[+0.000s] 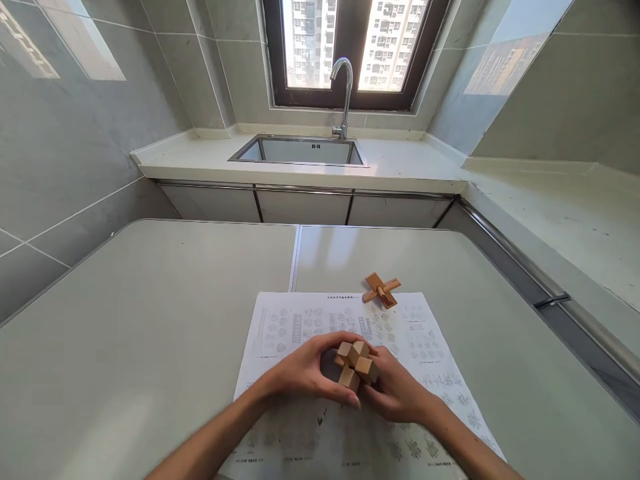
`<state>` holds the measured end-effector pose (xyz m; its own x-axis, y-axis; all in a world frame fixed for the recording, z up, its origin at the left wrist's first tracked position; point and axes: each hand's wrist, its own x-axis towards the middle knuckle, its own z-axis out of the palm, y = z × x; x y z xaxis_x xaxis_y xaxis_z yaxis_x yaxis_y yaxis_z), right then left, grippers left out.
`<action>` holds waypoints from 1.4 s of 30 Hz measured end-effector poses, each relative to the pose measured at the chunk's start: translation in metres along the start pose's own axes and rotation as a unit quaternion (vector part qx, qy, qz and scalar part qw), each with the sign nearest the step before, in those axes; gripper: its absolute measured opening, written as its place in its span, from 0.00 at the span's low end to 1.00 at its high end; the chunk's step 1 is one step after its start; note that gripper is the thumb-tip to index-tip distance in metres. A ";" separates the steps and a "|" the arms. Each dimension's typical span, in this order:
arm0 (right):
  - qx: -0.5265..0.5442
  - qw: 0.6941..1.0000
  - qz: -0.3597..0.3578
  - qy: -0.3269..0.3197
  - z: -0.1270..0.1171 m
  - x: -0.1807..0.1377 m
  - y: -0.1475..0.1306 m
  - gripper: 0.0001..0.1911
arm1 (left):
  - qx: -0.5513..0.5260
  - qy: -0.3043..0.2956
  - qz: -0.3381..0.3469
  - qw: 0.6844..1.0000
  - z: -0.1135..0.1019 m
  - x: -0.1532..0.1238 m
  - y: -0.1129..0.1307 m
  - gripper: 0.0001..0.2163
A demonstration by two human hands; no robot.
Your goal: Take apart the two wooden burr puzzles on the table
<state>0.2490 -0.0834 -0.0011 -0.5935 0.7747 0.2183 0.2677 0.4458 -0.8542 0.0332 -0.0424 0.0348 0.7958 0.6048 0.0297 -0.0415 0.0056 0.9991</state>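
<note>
Left hand [305,373] curls around the near-left side of a pale wooden interlocking burr puzzle [356,365], thumb below and fingers [345,340] arched over its top, so the block cluster is braced from that side. The puzzle is held just above a white printed instruction sheet [300,327] and between both hands, presumably so the diagrams remain readable beneath it. It appears as a compact knot of square-section light wood bars crossing at right angles, their blunt ends projecting in several directions; no bar seems to be pulled free. Right hand [400,393] closes on the puzzle's right and lower side, fingers pressed against the bar ends, giving a two-sided grip that steadies the piece. Beyond the sheet's far edge, right of centre, a smaller orange-brown wooden cross-shaped puzzle piece [381,290] lies flat on the grey-white desk [150,320], well apart from the hands. Behind the desk stand a steel sink [300,151] and a curved chrome tap [344,93] beneath a dark-framed window [355,50].
</note>
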 end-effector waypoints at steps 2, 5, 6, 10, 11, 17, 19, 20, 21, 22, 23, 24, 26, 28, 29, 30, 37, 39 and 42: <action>0.059 0.998 0.029 0.003 -0.003 0.000 0.000 0.15 | -0.048 0.008 -0.003 0.999 -0.002 0.001 -0.004 0.34; 0.153 0.985 0.074 -0.005 -0.009 0.001 0.000 0.20 | -0.105 0.020 0.002 0.994 -0.005 0.003 -0.008 0.30; 0.176 0.981 0.085 -0.014 -0.011 0.002 0.000 0.22 | -0.113 0.026 0.004 0.993 -0.005 0.003 -0.009 0.30; 0.213 0.969 0.114 -0.052 -0.017 0.005 -0.003 0.23 | -0.120 0.041 -0.003 0.992 -0.006 0.003 -0.010 0.32; 0.212 0.968 0.118 -0.057 -0.018 0.006 -0.004 0.23 | -0.114 0.041 -0.006 0.993 -0.006 0.003 -0.010 0.32; 0.204 0.967 0.150 -0.035 -0.013 0.007 -0.007 0.16 | -0.079 0.040 -0.012 0.996 -0.007 0.001 -0.013 0.34; 0.206 0.967 0.148 -0.030 -0.011 0.007 -0.006 0.15 | -0.071 0.044 -0.017 0.996 -0.007 0.001 -0.015 0.34; 0.206 0.968 0.144 -0.026 -0.010 0.007 -0.006 0.16 | -0.067 0.047 -0.017 0.996 -0.007 0.001 -0.015 0.34; 0.204 0.969 0.141 -0.022 -0.010 0.007 -0.005 0.16 | -0.066 0.049 -0.016 0.996 -0.007 0.001 -0.016 0.34; 0.200 0.970 0.139 -0.017 -0.009 0.007 -0.004 0.16 | -0.065 0.051 -0.014 0.996 -0.006 0.000 -0.016 0.34; 0.197 0.971 0.138 -0.013 -0.008 0.007 -0.002 0.16 | -0.064 0.053 -0.013 0.996 -0.006 0.000 -0.016 0.35; 0.195 0.971 0.137 -0.010 -0.007 0.006 -0.001 0.16 | -0.063 0.054 -0.014 0.996 -0.006 0.000 -0.016 0.35; 0.188 0.972 0.137 0.000 -0.005 0.005 0.001 0.17 | -0.054 0.060 -0.016 0.997 -0.006 0.000 -0.015 0.34; 0.178 0.974 0.138 0.020 -0.003 0.005 0.003 0.17 | -0.036 0.070 -0.013 0.997 -0.005 -0.001 -0.013 0.34; 0.170 0.975 0.138 0.033 -0.001 0.004 0.004 0.16 | -0.027 0.075 -0.009 0.997 -0.005 -0.001 -0.013 0.34; 0.161 0.976 0.136 0.046 0.000 0.004 0.004 0.16 | -0.020 0.080 -0.003 0.997 -0.005 -0.001 -0.013 0.34; 0.060 0.985 0.113 0.112 0.004 0.003 0.011 0.18 | 0.013 0.115 0.020 0.993 -0.002 -0.001 -0.017 0.34; 0.037 0.987 0.104 0.117 0.005 0.002 0.013 0.18 | 0.012 0.121 0.023 0.992 -0.002 -0.001 -0.018 0.34; 0.028 0.987 0.102 0.118 0.005 0.001 0.013 0.19 | 0.011 0.117 0.023 0.993 -0.002 -0.001 -0.017 0.34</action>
<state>0.2477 -0.0789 -0.0144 -0.3366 0.9316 0.1371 0.3166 0.2491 -0.9153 0.0317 -0.0419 0.0181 0.6306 0.7729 0.0704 -0.0593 -0.0425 0.9973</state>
